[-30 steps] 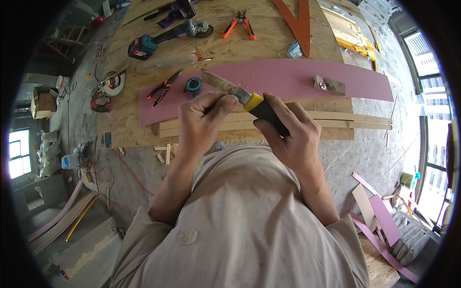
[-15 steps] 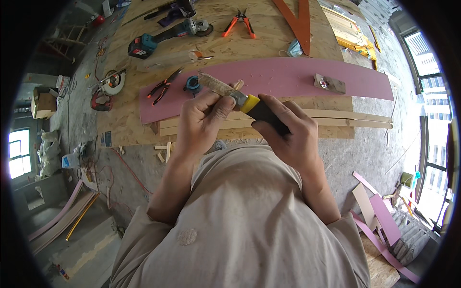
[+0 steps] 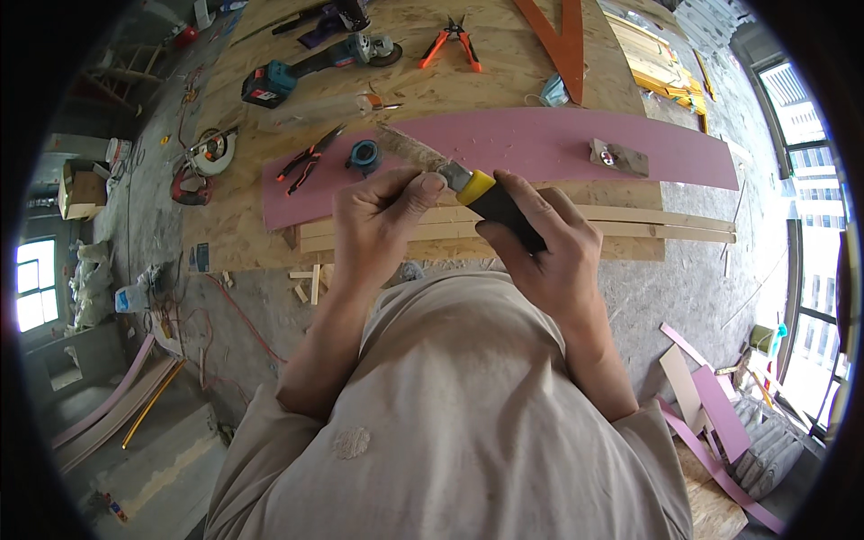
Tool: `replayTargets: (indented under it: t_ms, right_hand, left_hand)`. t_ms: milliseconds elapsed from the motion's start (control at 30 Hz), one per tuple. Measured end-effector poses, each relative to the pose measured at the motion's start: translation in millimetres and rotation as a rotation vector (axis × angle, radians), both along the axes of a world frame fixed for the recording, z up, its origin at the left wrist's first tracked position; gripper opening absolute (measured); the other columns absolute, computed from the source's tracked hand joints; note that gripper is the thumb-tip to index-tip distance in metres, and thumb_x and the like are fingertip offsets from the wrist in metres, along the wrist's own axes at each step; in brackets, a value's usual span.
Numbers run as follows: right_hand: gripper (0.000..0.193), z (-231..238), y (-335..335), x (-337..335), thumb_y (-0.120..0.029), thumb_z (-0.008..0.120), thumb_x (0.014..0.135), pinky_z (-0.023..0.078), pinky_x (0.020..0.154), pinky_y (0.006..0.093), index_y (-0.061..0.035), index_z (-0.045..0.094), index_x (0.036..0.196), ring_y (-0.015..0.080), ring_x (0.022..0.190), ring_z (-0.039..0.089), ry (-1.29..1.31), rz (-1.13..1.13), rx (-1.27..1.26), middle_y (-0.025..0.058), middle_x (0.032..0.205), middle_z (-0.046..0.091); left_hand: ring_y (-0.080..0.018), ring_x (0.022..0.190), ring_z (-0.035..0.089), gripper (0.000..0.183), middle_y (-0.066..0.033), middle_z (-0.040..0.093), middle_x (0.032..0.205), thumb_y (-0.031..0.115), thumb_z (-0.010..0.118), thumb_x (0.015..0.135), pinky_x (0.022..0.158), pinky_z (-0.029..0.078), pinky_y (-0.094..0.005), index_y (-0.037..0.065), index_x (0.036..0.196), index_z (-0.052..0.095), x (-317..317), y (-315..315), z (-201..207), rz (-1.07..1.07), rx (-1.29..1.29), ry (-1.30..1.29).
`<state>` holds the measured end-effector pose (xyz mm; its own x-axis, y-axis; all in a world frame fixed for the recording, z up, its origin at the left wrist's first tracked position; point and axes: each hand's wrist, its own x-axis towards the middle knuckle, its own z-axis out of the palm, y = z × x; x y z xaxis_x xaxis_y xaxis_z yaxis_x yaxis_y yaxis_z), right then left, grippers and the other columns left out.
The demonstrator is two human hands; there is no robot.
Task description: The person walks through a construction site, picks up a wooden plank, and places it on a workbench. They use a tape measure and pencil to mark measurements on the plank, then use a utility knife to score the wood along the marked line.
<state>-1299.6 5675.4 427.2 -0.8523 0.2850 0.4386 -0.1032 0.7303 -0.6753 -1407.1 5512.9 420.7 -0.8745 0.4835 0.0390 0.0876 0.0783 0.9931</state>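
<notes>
A chisel with a black handle (image 3: pixel 506 216), a yellow collar (image 3: pixel 475 187) and a broad, stained blade (image 3: pixel 409 148) is held slantwise in front of me, its blade pointing to the upper left. My right hand (image 3: pixel 553 229) is wrapped round the handle. Closed on the blade's near edge is my left hand (image 3: pixel 382 207), thumb by the metal neck; its fingertips are partly hidden. Beneath the tool lies a long pink board (image 3: pixel 531 148) with small shavings on it. Left of the blade stands a small teal ring-shaped part (image 3: pixel 364 157).
On the pink board lie black-orange pliers (image 3: pixel 310 162) and a grey-brown block (image 3: pixel 618 157). Beyond are a cordless angle grinder (image 3: pixel 319 67), orange-handled pliers (image 3: pixel 452 45) and an orange triangular frame (image 3: pixel 562 54). Thin wood strips (image 3: pixel 666 223) run along the near side. A circular saw (image 3: pixel 202 166) is at left.
The blade has turned and shifted slightly right. My right hand has moved a little right, and my left thumb is higher along the blade. A pale sliver beside the blade no longer shows.
</notes>
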Motion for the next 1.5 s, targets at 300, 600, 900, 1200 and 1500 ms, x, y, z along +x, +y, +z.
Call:
replayTargets:
  t_ms: [300, 600, 900, 1200, 1500]
  right_hand:
    - [0.049, -1, 2, -1, -0.016, 0.081, 0.072, 0.051, 0.061, 0.0320, -0.0031, 0.064, 0.116, 0.0243, 0.068, 0.065, -0.015, 0.007, 0.037, 0.0139, 0.084, 0.065]
    - [0.048, 0, 3, -3, -0.016, 0.080, 0.072, 0.051, 0.060, 0.0327, -0.0035, 0.064, 0.116, 0.0247, 0.066, 0.064, 0.007, 0.021, 0.001, 0.0131, 0.082, 0.064]
    - [0.047, -2, 6, -6, -0.016, 0.080, 0.073, 0.051, 0.060, 0.0328, -0.0027, 0.064, 0.116, 0.0246, 0.068, 0.066, -0.012, 0.055, -0.014, 0.0139, 0.083, 0.065]
    - [0.047, -1, 6, -7, -0.016, 0.080, 0.073, 0.051, 0.061, 0.0335, -0.0026, 0.064, 0.116, 0.0252, 0.067, 0.065, -0.061, 0.043, 0.043, 0.0137, 0.082, 0.064]
    - [0.047, -2, 5, -6, -0.016, 0.080, 0.073, 0.051, 0.060, 0.0326, -0.0027, 0.064, 0.115, 0.0246, 0.066, 0.064, -0.036, 0.001, 0.037, 0.0131, 0.082, 0.064]
  left_hand:
    - [-0.0041, 0.068, 0.049, 0.023, -0.0014, 0.061, 0.073, 0.017, 0.065, 0.092, 0.060, 0.040, -0.0196, -0.005, 0.085, 0.067, -2, -1, -4, -0.023, -0.006, 0.005]
    - [-0.0036, 0.066, 0.050, 0.022, -0.0001, 0.060, 0.068, 0.018, 0.068, 0.090, 0.059, 0.041, -0.0195, -0.004, 0.090, 0.070, -3, 3, -4, -0.019, 0.058, -0.028]
    - [-0.0037, 0.065, 0.048, 0.023, 0.0011, 0.061, 0.070, 0.018, 0.068, 0.090, 0.057, 0.039, -0.0193, -0.004, 0.092, 0.070, -4, 5, -1, -0.017, 0.045, -0.075]
    - [-0.0032, 0.065, 0.048, 0.023, 0.0012, 0.061, 0.071, 0.018, 0.067, 0.090, 0.057, 0.038, -0.0191, -0.005, 0.092, 0.070, -2, 8, 1, 0.021, 0.080, -0.030]
    - [-0.0036, 0.065, 0.050, 0.020, 0.0003, 0.060, 0.069, 0.017, 0.067, 0.090, 0.056, 0.039, -0.0191, -0.003, 0.091, 0.070, -5, 4, -6, 0.046, -0.001, 0.062]
